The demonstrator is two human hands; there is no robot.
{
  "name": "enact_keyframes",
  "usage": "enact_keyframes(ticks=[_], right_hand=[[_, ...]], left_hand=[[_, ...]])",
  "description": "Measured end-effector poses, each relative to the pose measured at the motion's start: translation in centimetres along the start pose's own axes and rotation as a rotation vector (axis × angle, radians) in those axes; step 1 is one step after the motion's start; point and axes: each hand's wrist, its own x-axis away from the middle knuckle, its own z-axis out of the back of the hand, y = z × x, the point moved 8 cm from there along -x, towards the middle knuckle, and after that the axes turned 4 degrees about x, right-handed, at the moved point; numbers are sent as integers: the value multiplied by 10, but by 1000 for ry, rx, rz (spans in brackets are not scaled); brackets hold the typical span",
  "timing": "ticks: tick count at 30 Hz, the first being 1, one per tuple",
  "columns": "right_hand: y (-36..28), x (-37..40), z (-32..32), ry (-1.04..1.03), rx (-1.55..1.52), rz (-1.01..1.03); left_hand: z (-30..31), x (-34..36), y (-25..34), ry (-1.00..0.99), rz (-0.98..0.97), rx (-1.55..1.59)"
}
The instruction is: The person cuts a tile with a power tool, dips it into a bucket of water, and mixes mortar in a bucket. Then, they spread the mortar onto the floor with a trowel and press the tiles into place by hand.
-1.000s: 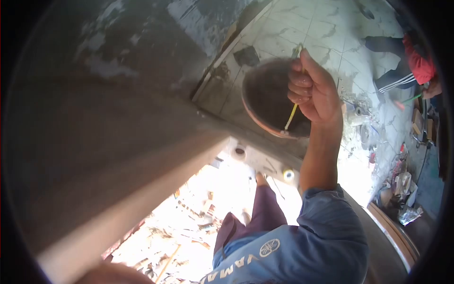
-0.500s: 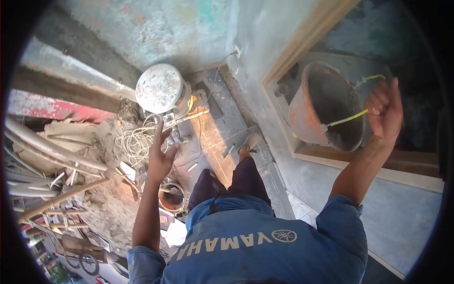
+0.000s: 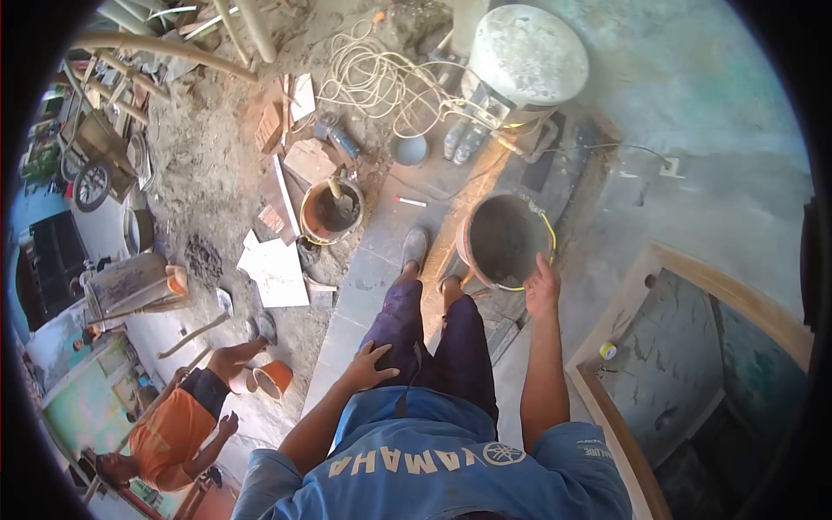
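Observation:
My right hand point(image 3: 542, 288) is closed at the yellow handle point(image 3: 553, 234) of a bucket point(image 3: 468, 247). The bucket sits low in front of my feet, its dark, dusty inside facing up. My left hand point(image 3: 371, 368) rests on my left thigh, fingers apart and holding nothing. Left of my feet stands a second bucket point(image 3: 306, 215) with dark material and a tool handle in it. A red-and-white marker-like stick point(image 3: 411, 201) lies on the dark floor tiles between the buckets.
A large whitish drum point(image 3: 527, 56) stands by the wall with coiled cable point(image 3: 364, 82) beside it. An angle grinder point(image 3: 338, 137) lies near broken tiles point(image 3: 310, 162). A wooden window frame point(image 3: 598, 386) is at right. At lower left, another person point(image 3: 178, 433) holds a long handle.
My right hand has brought the bucket down from the window opening to the floor before my feet. My left hand has dropped from mid-air onto my thigh. The view has swung left.

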Motion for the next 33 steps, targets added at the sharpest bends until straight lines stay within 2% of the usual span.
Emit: enact_keyframes(ticks=[1, 3, 5, 7, 9, 11, 13, 14, 16, 17, 19, 20, 22, 23, 25, 26, 27, 28, 29, 30, 31, 32, 33], right_hand=[[35, -36, -18, -31, 4, -25], [94, -97, -42, 56, 164, 17], [120, -144, -76, -4, 221, 46], [159, -172, -72, -7, 352, 48], [196, -187, -67, -8, 438, 79], [221, -197, -69, -17, 526, 127], [256, -199, -81, -150, 599, 31], [272, -193, -87, -152, 627, 24], [299, -174, -139, -434, 1226, 299], [305, -175, -155, -456, 1246, 299], [324, -158, -212, -748, 2316, 970], [321, -167, -236, -750, 2322, 999], [349, -186, -267, -1311, 2323, 325], [344, -193, -297, -1380, 2361, 279], [332, -217, -347, -1256, 2302, 573], [321, -218, -370, -1199, 2199, 782], [312, -218, -391, -1167, 2064, 992], [307, -222, -400, -1135, 1926, 1064], [304, -226, -406, -1121, 1781, 1120], [307, -229, -409, -1113, 1749, 1077], [305, -230, -411, -1086, 1724, 1044], [302, -224, -412, -1114, 1678, 1116], [296, -218, -404, -1083, 1691, 1159]], left_hand=[[-3, -1, -5, 47, 30, -27], [-14, 3, -21, 132, 72, 13], [-13, -8, -49, 261, 91, 83], [-10, -13, -74, 304, 166, 103], [-10, -35, -109, 339, 219, 133], [-1, -64, -152, 474, 229, 134], [33, -113, -164, 505, 130, 119], [52, -139, -174, 530, 59, 147], [99, -195, -193, 585, 1, 118], [123, -224, -207, 648, -49, 113], [171, -288, -239, 728, -111, 100], [195, -323, -254, 748, -124, 96], [241, -388, -264, 804, -232, 45], [263, -422, -272, 838, -258, 70], [293, -483, -273, 898, -293, 94], [306, -505, -273, 935, -286, 88], [314, -528, -276, 941, -362, 164], [316, -544, -277, 853, -249, 188], [317, -553, -277, 888, -302, 233], [317, -564, -283, 885, -268, 228], [312, -567, -283, 912, -336, 225], [312, -559, -278, 945, -423, 203], [306, -550, -274, 934, -423, 139]])
